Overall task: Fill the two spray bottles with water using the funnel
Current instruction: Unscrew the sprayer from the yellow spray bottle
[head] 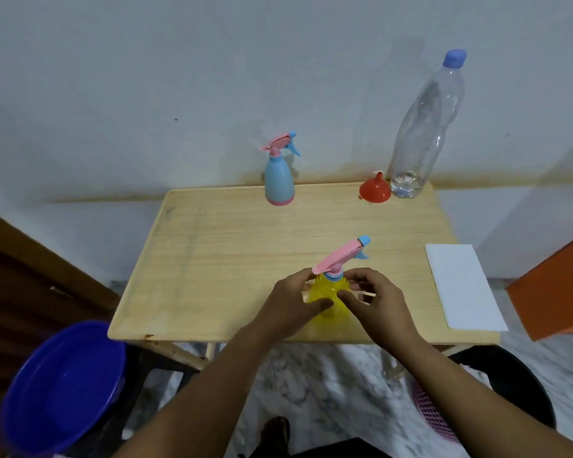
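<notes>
Spray bottles are what matter on this small wooden table (212, 259), and reading from the left, the blue spray bottle (279, 180) stands upright at the far edge, untouched, its pink trigger head screwed on. Nearer the front, the person's left hand (295, 302) wraps the shoulder of the yellow spray bottle (328, 292), thumb low on the body, while the right hand (371, 299) curls in from the other side with fingertips near the blue collar under the pink spray head (341, 256); both hands are closed on that one bottle. It looks like thin, translucent plastic, light and probably a bit squashy, so I'd hold the body firmly low down and turn at the ribbed collar, not the long trigger, which would lever and flex. Further right, at the back, the red funnel (374, 190) sits mouth down, touching or just beside the tall clear water bottle (424, 127), capped blue with only a little water visible at its base. That bottle is tall and nearly empty, so easy to tip; take it around its middle.
</notes>
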